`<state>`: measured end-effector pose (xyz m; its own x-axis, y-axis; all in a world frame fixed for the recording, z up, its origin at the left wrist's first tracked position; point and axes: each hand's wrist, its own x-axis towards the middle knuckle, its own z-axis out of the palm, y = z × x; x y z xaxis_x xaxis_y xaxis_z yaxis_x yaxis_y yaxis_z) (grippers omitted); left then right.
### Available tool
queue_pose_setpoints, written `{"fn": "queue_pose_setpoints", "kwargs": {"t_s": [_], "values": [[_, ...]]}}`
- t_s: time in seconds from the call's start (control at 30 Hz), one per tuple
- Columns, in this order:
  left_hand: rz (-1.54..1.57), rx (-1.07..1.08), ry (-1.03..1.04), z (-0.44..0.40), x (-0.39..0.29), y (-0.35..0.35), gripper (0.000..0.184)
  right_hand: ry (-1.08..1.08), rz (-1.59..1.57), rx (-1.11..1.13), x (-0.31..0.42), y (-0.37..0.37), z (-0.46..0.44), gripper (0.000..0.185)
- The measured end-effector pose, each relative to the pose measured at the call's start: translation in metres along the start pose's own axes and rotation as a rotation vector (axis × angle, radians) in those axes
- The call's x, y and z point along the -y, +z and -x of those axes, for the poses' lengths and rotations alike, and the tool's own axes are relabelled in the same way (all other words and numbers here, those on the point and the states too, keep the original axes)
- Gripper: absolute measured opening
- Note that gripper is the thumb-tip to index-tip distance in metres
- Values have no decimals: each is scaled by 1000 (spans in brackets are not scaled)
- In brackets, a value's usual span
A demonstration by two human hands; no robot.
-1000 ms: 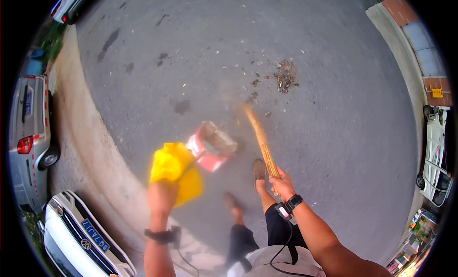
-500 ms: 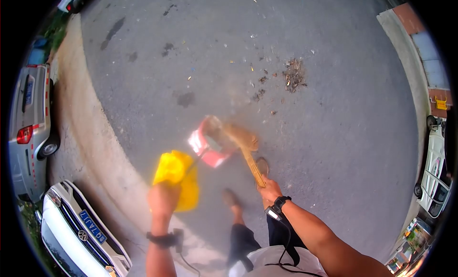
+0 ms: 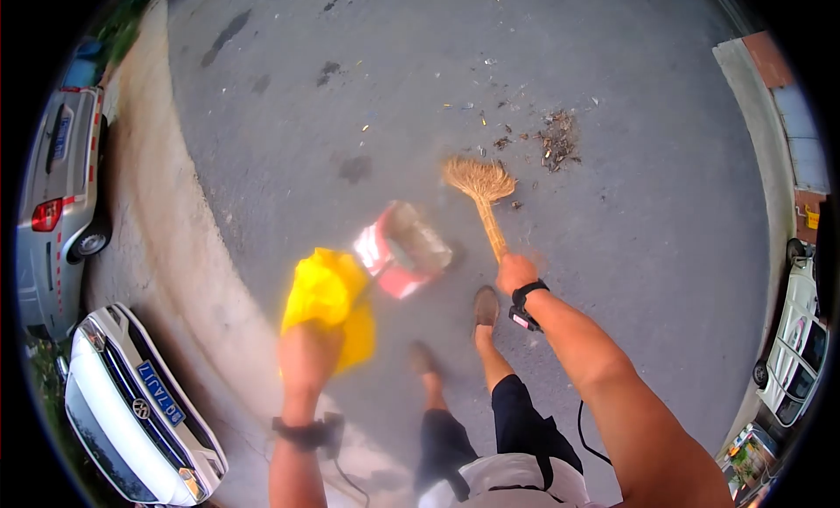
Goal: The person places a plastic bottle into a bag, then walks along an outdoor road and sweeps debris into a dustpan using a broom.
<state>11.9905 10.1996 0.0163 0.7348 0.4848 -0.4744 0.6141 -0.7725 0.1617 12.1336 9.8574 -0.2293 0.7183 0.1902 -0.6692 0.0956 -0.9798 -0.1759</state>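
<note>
Dustpan [image 3: 401, 283] near broom [image 3: 486, 212], blurry inside

- Broom [image 3: 487, 221]: swung off the mouth of the red-and-white scoop [image 3: 402, 282], where its head was blurred half a second earlier; now pointed far, to the scoop's right.
- Bristles [image 3: 479, 179]: now seen fanned, left of and nearer than the debris pile [image 3: 558, 142].
- Right hand [image 3: 518, 275]: carried farther out, arm stretched.
- Cable [image 3: 584, 427]: looped across the shirt earlier; now seen right of it.
- View turned: white car at left [image 3: 131, 412] shifted farther, white car at right [image 3: 794, 333] nearer.
</note>
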Motion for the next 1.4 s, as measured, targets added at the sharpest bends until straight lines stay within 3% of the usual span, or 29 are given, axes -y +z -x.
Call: {"fn": "queue_pose_setpoints", "kwargs": {"t_s": [0.07,0.13,0.2,0.3,0.4,0.6,0.67,0.77,0.87,0.97,1.1,1.33,1.4], "values": [[5,-13,28,0,-1,0,31,-72,70,87,7,36,39,36],[5,-5,14,0,1,0,31,-129,-50,215,0,37,84,34],[0,-2,-5,1,4,1,32,-163,-87,191,-17,41,114,60],[-19,26,-21,7,11,6,32,-123,-100,256,-5,-1,169,65],[-12,54,5,18,20,7,32,-75,-102,161,-27,0,183,66],[73,24,-43,36,31,2,33,41,-141,-85,-28,-12,89,65],[31,26,-56,33,36,8,34,68,-176,-133,-6,-11,49,46],[46,24,-62,32,39,10,34,16,9,94,22,39,37,49],[52,22,-63,33,44,12,32,-113,-9,184,28,71,103,36],[4,50,-64,32,48,11,31,-218,-89,242,6,66,143,62],[33,46,-51,36,52,9,31,26,-254,278,16,5,191,71],[42,64,-77,51,60,19,32,-6,-328,3,-26,23,130,73],[67,43,-65,51,54,19,32,94,-246,83,-9,37,83,69]]}}
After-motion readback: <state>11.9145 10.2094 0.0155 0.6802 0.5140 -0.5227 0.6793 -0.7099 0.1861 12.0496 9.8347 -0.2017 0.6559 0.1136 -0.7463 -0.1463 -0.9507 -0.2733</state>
